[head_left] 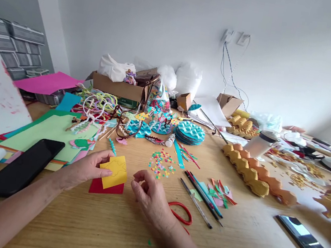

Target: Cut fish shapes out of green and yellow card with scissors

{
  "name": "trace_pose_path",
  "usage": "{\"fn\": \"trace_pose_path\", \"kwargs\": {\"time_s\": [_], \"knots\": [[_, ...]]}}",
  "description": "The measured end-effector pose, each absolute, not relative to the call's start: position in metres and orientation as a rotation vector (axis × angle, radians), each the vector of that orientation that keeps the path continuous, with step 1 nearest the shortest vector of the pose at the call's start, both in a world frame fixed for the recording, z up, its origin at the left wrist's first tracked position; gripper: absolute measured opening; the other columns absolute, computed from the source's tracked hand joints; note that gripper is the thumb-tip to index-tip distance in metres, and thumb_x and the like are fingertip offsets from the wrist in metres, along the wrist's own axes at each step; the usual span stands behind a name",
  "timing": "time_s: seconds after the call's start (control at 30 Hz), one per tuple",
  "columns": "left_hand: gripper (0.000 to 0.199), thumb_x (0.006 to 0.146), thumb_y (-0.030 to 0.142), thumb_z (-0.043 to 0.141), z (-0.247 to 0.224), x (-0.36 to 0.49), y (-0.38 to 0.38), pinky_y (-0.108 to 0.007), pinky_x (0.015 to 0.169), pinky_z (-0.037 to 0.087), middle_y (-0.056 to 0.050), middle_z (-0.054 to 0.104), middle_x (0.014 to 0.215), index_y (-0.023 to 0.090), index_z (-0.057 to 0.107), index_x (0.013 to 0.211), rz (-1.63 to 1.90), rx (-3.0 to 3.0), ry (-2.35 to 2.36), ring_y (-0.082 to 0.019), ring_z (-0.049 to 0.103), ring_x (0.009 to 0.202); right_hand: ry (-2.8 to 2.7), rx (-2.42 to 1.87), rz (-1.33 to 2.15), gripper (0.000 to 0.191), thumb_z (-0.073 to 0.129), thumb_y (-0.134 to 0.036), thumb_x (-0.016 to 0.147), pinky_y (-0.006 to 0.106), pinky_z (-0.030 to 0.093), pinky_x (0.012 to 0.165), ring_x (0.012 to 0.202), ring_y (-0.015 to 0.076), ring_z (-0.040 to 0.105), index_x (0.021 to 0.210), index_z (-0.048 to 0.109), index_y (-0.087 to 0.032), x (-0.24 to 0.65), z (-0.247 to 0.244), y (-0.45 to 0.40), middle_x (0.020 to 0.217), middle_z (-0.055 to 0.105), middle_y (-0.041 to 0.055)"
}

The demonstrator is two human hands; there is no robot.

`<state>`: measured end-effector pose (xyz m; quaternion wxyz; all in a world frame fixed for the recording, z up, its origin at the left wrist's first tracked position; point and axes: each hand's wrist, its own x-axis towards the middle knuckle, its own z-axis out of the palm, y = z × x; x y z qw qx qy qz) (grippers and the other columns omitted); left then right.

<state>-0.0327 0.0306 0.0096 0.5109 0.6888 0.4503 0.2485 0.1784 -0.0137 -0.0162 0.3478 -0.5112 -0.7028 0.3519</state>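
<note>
My left hand [92, 167] pinches the left side of a yellow paper piece [118, 171], which has a pencil outline drawn on it. Under the yellow piece, a red paper piece [106, 191] lies on the wooden table [89, 229]. Just right of the papers is my right hand [149, 199], its fingers curled with thumb and index tips close together; whether anything small is between them is hidden. Red scissors handles [182, 214] show beside my right wrist, partly covered by it.
Pens [204, 197] and paper scraps [220, 193] lie to the right, near egg-carton strips [246, 170]. Paper dots [161, 163] are scattered ahead. A black phone [23, 166] rests by coloured sheets [47, 134] at left; another phone [309, 247] is at right.
</note>
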Motion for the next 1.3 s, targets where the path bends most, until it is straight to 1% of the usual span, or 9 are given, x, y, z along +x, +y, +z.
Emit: {"fn": "trace_pose_path", "kwargs": {"time_s": [0.1, 0.27, 0.4, 0.53, 0.67, 0.77, 0.93, 1.13, 1.3], "knots": [[0.023, 0.069, 0.029, 0.060, 0.007, -0.025, 0.025, -0.027, 0.071, 0.044, 0.001, 0.060, 0.087, 0.020, 0.048, 0.086, 0.662, 1.523, 1.044, -0.018, 0.057, 0.081, -1.713, -1.229, 1.147, 0.017, 0.051, -0.030, 0.082, 0.019, 0.031, 0.044, 0.049, 0.0076, 0.047, 0.089, 0.054, -0.015, 0.176, -0.015, -0.015, 0.076, 0.058, 0.0002], [0.025, 0.068, 0.026, 0.065, -0.001, -0.017, 0.018, -0.026, 0.069, 0.043, 0.003, 0.059, 0.082, 0.020, 0.053, 0.090, 0.697, 1.460, 0.971, -0.016, 0.055, 0.079, -1.523, -1.161, 1.420, 0.014, 0.053, -0.023, 0.076, 0.018, 0.027, 0.040, 0.042, 0.0062, 0.039, 0.064, 0.048, -0.016, 0.166, -0.025, -0.014, 0.052, 0.048, -0.0050], [0.023, 0.079, 0.041, 0.058, -0.002, -0.018, 0.015, -0.027, 0.066, 0.044, 0.001, 0.060, 0.080, 0.022, 0.054, 0.090, 0.832, 1.200, 0.835, -0.016, 0.056, 0.074, -1.450, -1.135, 1.484, 0.018, 0.053, -0.030, 0.075, 0.018, 0.029, 0.040, 0.040, 0.0061, 0.040, 0.065, 0.046, -0.018, 0.166, -0.028, -0.012, 0.051, 0.050, -0.0048], [0.034, 0.080, 0.051, 0.052, -0.005, -0.019, 0.016, -0.030, 0.066, 0.046, -0.003, 0.064, 0.079, 0.020, 0.059, 0.090, 0.884, 1.041, 0.768, -0.018, 0.058, 0.072, -1.316, -1.071, 1.555, 0.030, 0.058, -0.044, 0.071, 0.019, 0.031, 0.040, 0.039, 0.0061, 0.042, 0.065, 0.046, -0.018, 0.171, -0.023, -0.011, 0.052, 0.053, -0.0041], [0.032, 0.076, 0.042, 0.062, -0.004, -0.012, 0.013, -0.031, 0.072, 0.046, -0.003, 0.068, 0.083, 0.019, 0.061, 0.099, 0.833, 1.158, 0.810, -0.019, 0.060, 0.076, -1.164, -1.002, 1.612, 0.035, 0.065, -0.047, 0.065, 0.018, 0.031, 0.040, 0.038, 0.0054, 0.043, 0.062, 0.046, -0.017, 0.172, -0.021, -0.013, 0.051, 0.054, -0.0039], [0.030, 0.066, 0.034, 0.072, -0.001, -0.004, 0.009, -0.031, 0.076, 0.046, -0.003, 0.070, 0.084, 0.018, 0.065, 0.090, 0.806, 1.263, 0.900, -0.021, 0.061, 0.081, -1.151, -0.999, 1.625, 0.037, 0.067, -0.048, 0.065, 0.018, 0.031, 0.040, 0.038, 0.0050, 0.042, 0.062, 0.048, -0.016, 0.170, -0.021, -0.014, 0.050, 0.054, -0.0042], [0.020, 0.065, 0.034, 0.069, -0.004, 0.003, 0.008, -0.030, 0.069, 0.048, -0.002, 0.069, 0.074, 0.017, 0.063, 0.075, 0.873, 1.285, 0.991, -0.020, 0.060, 0.072, -1.218, -1.008, 1.647, 0.038, 0.067, -0.049, 0.064, 0.018, 0.030, 0.040, 0.038, 0.0047, 0.042, 0.060, 0.047, -0.016, 0.168, -0.022, -0.013, 0.050, 0.054, -0.0043], [0.027, 0.067, 0.031, 0.067, -0.011, -0.002, 0.011, -0.029, 0.068, 0.049, -0.001, 0.071, 0.077, 0.017, 0.064, 0.089, 0.967, 1.222, 1.038, -0.019, 0.062, 0.071, -1.261, -1.098, 1.595, 0.032, 0.061, -0.045, 0.068, 0.018, 0.029, 0.039, 0.038, 0.0052, 0.042, 0.064, 0.050, -0.016, 0.169, -0.026, -0.010, 0.049, 0.053, -0.0043], [0.027, 0.069, 0.032, 0.066, -0.010, -0.006, 0.013, -0.029, 0.071, 0.048, -0.002, 0.072, 0.078, 0.015, 0.065, 0.090, 0.990, 1.234, 1.056, -0.020, 0.062, 0.074, -1.242, -1.121, 1.524, 0.026, 0.058, -0.040, 0.071, 0.018, 0.031, 0.041, 0.039, 0.0050, 0.042, 0.070, 0.052, -0.015, 0.171, -0.026, -0.009, 0.050, 0.051, -0.0056]]}}
